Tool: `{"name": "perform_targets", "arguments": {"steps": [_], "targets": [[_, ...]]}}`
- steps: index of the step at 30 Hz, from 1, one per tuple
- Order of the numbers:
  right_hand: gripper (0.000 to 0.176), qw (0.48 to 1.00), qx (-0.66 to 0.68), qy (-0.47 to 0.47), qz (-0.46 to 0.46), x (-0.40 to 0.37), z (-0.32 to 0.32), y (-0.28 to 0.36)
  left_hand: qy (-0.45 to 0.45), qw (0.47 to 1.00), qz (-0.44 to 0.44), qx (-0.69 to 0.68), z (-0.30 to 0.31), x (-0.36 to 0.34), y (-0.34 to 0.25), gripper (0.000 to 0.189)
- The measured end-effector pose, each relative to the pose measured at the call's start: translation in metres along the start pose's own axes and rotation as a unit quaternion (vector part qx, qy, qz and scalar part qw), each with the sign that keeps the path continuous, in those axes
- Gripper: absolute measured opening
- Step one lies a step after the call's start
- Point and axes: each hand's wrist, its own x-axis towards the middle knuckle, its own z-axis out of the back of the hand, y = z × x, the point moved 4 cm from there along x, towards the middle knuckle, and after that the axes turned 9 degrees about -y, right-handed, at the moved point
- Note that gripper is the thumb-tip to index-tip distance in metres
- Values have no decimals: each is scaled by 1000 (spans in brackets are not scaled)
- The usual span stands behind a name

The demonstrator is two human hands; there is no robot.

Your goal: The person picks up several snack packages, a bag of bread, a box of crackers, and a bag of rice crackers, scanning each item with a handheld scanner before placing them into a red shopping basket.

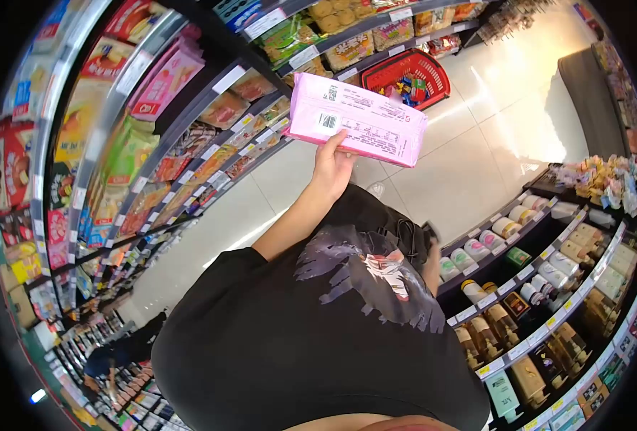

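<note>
A pink snack package (358, 118) is raised in front of me in my left hand (331, 167). My thumb presses on its printed side, which carries a barcode and small text; the other fingers go underneath, mostly hidden. My right hand (431, 248) hangs low beside my body on the right, partly behind my black shirt. A small dark shape shows by it, and its fingers are too hidden and blurred to make out. Beyond the package, a red shopping basket (437, 75) with colourful packets inside sits on the floor by the shelf.
Snack shelves (221, 108) line the left side and the far end, with more pink packages (168, 79) on them. Shelves of bottles and jars (505, 273) stand close on the right. Tiled floor (469, 158) runs between. Another person (121, 352) is at lower left.
</note>
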Motion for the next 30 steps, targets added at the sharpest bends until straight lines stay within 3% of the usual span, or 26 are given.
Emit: {"name": "perform_targets", "arguments": {"steps": [3,5,7,9,11,13,15,17,19,21,23,25,29,30], "targets": [[14,996,-31,46,67,3,-49,73,-12,998,2,64,-11,3,16,38],[20,980,-87,47,173,-77,-121,129,-2,994,-17,106,-20,13,27,39],[25,945,-186,106,246,-144,-177,158,-10,963,-130,235,-24,24,41,41],[19,938,-236,141,213,-187,-216,160,-14,961,-153,229,-39,34,57,41],[22,912,-261,207,237,-216,-256,149,-37,961,-168,218,-52,43,68,35],[23,913,-280,257,149,-221,-286,143,-16,971,-150,187,-60,61,80,34],[23,904,-294,264,161,-209,-307,147,-60,963,-128,230,-69,77,85,35],[23,897,-309,278,150,-190,-328,160,-61,953,-160,250,-86,93,85,36],[22,897,-317,284,122,-169,-339,175,-100,965,-102,222,-83,116,90,40],[18,911,-304,245,132,-127,-347,199,-157,968,-75,183,-63,156,93,42],[16,911,-346,136,181,-75,-335,222,-194,970,-5,149,-60,175,78,40],[18,859,-480,34,175,-18,-300,236,-282,942,86,159,-24,196,76,34],[26,844,-518,42,133,39,-259,247,-296,927,166,161,9,207,78,32],[29,812,-567,13,137,38,-261,254,-297,923,190,156,10,206,83,28]]}}
